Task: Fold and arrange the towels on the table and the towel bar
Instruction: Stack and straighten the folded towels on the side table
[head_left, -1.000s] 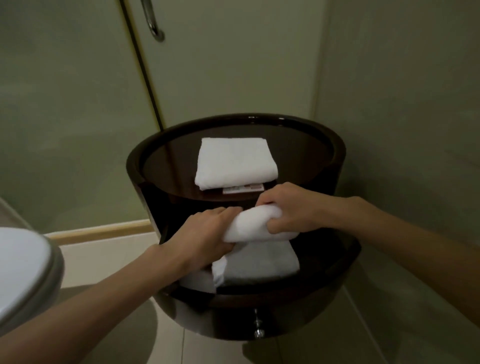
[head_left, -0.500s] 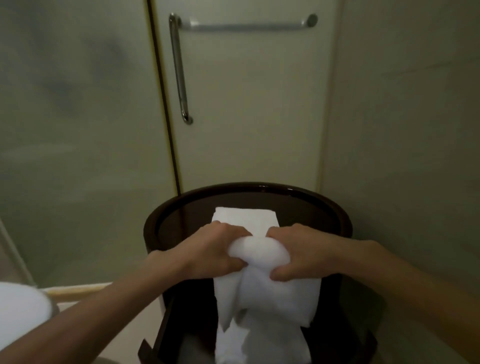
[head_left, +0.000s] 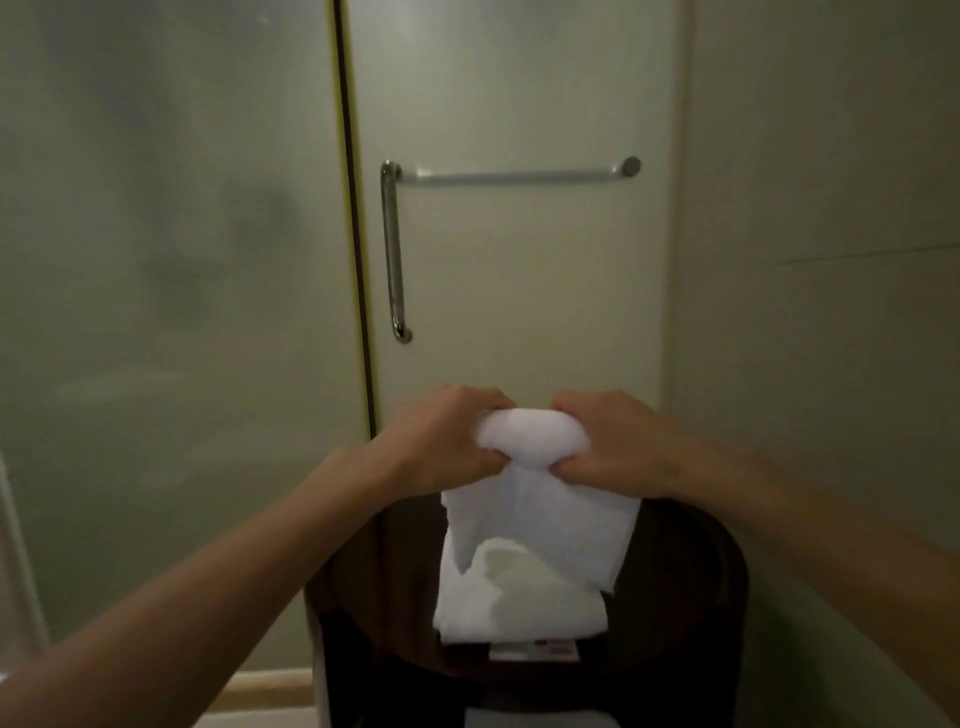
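Note:
A white towel (head_left: 540, 519) hangs in the air between my hands, bunched at its top edge and draping down. My left hand (head_left: 441, 441) grips the bunched top on the left and my right hand (head_left: 618, 441) grips it on the right. Below it, a second white towel (head_left: 524, 608) lies folded on the top of the dark round table (head_left: 691, 587), partly hidden by the hanging one. The chrome towel bar (head_left: 514, 175) runs across the frosted glass door above my hands, bare.
A vertical chrome door handle (head_left: 392, 254) hangs at the left end of the bar. The frosted glass panel (head_left: 166, 286) fills the left side, a plain wall (head_left: 831, 260) the right. A small card (head_left: 535, 650) lies at the folded towel's near edge.
Both hands have lifted the towel from the table's lower shelf to above its top, and it has fallen open. My view has tilted up, bringing the towel bar fully into sight.

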